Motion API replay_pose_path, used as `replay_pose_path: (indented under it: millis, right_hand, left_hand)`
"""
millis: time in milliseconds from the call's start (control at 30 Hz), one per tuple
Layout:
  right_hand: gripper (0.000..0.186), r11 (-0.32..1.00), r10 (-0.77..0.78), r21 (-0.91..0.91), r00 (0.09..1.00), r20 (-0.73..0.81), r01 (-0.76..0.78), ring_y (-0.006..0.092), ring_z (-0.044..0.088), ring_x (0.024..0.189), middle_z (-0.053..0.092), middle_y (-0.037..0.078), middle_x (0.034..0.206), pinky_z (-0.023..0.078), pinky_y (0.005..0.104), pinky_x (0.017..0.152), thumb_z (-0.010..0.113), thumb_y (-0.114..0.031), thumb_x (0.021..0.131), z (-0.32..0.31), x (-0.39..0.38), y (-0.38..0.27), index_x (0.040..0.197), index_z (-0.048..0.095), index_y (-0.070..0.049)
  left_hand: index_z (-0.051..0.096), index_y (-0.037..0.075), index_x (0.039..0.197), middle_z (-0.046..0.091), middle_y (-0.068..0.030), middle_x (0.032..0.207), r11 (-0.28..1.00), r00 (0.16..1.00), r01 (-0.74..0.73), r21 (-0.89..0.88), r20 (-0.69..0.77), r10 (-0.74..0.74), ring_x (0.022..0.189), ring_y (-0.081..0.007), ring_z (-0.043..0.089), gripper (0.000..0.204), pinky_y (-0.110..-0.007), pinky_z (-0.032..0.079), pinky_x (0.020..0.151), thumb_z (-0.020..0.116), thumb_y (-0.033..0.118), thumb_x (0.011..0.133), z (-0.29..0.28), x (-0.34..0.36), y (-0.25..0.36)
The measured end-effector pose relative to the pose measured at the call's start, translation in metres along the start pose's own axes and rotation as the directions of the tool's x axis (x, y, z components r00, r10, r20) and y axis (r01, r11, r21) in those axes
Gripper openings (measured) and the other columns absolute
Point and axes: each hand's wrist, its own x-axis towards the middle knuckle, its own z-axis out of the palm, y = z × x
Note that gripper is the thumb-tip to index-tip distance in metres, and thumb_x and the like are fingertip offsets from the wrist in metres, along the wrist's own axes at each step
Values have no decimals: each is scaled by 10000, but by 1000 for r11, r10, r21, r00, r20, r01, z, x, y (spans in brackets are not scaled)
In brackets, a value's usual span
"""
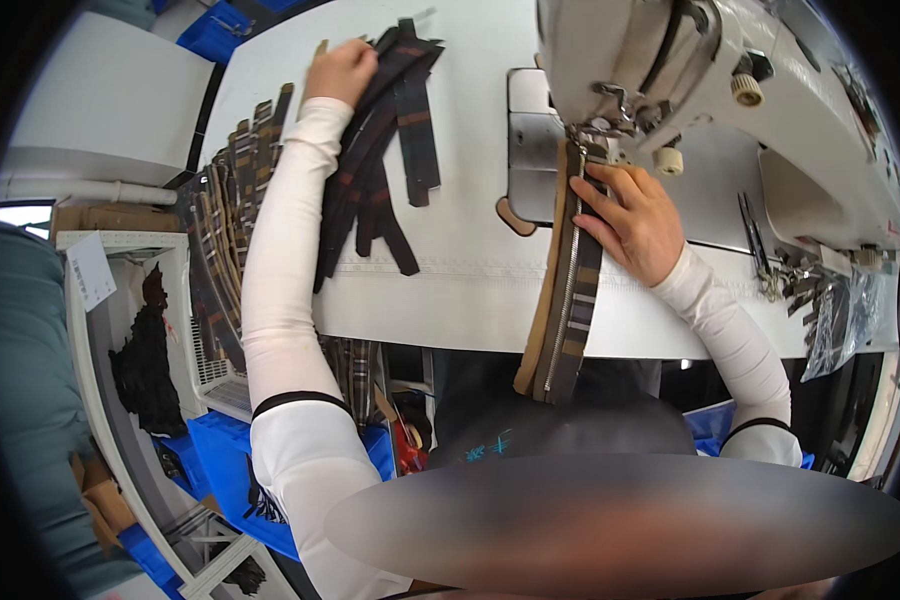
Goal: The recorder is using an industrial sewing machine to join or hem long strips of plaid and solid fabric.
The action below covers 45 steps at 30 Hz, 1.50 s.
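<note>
Zipper strip (570, 290) with its striped dark fabric and tan backing lies across the front edge of the white table (470, 290), top end under the presser foot (578, 150) of the sewing machine (670, 60), bottom end hanging off the table toward my lap. My right hand (635, 215) lies flat on it just below the foot, fingers pressing down, not pinching; nothing is clasped, it's a pin-and-guide hold. Judgement: keep those fingertips beside the zipper teeth and clear of the needle, hold light downward pressure, and let the feed pull the strip rather than pushing. Watch the hanging tail: its weight could drag the seam off line, so keep it straight in line with the foot. My left hand (340, 70) is well apart, far up the table on the pile of dark fabric strips (385, 150), fingers curled on the top of the pile; whether it has actually closed on one strip I cannot tell. More striped strips (235, 190) hang off the table's left edge. Best to lift a single strip without fanning the stack.
</note>
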Motion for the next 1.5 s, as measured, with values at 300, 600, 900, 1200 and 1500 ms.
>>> replay_pose_path:
  millis: [300, 600, 900, 1200, 1500]
  right_hand:
    - [358, 999, -29, -37, 996, -81, 26, 239, 557, 933, 596, 89, 1063, 474, 347, 792, 688, -283, 804, 11, -3, 10, 1080, 660, -57]
    - [354, 999, -16, -28, 998, -59, 15, 230, 554, 911, 593, 79, 1057, 476, 340, 775, 698, -243, 783, 6, -6, 5, 1076, 659, -48]
    - [352, 999, -12, -31, 998, -68, 10, 219, 552, 914, 595, 72, 1055, 475, 332, 772, 685, -273, 801, 9, -6, 9, 1080, 662, -60]
    - [369, 999, -22, -46, 997, -73, 18, 238, 561, 902, 602, 81, 1097, 484, 338, 766, 693, -232, 800, 14, -7, 10, 1131, 655, -73]
    - [384, 999, -6, -49, 998, -70, 3, 244, 568, 933, 603, 77, 1122, 486, 342, 782, 698, -247, 793, 13, -8, 10, 1143, 656, -93]
  left_hand:
    - [732, 45, 921, 722, -71, 849, 907, 980, 172, -384, 161, -117, 761, -147, 674, 195, -254, 510, 707, 703, 200, 807, -18, -30, 36]
    - [694, 12, 889, 690, -99, 836, 998, 999, -10, -57, -33, 8, 743, -205, 649, 162, -283, 497, 708, 643, 163, 862, 3, -36, 40]
    - [532, 84, 810, 603, -57, 960, 821, 861, -509, 258, 137, 490, 615, -158, 587, 56, -275, 476, 485, 581, 82, 781, -72, -119, 149]
    - [557, -42, 1166, 555, -134, 1178, 958, 843, -203, -204, 461, 277, 828, -263, 631, 403, -307, 528, 660, 620, 9, 772, -149, -206, 214]
    - [481, 105, 1318, 473, -116, 1236, 944, 533, -215, -251, 780, 329, 985, -278, 596, 614, -395, 494, 779, 710, 110, 748, -154, -173, 188]
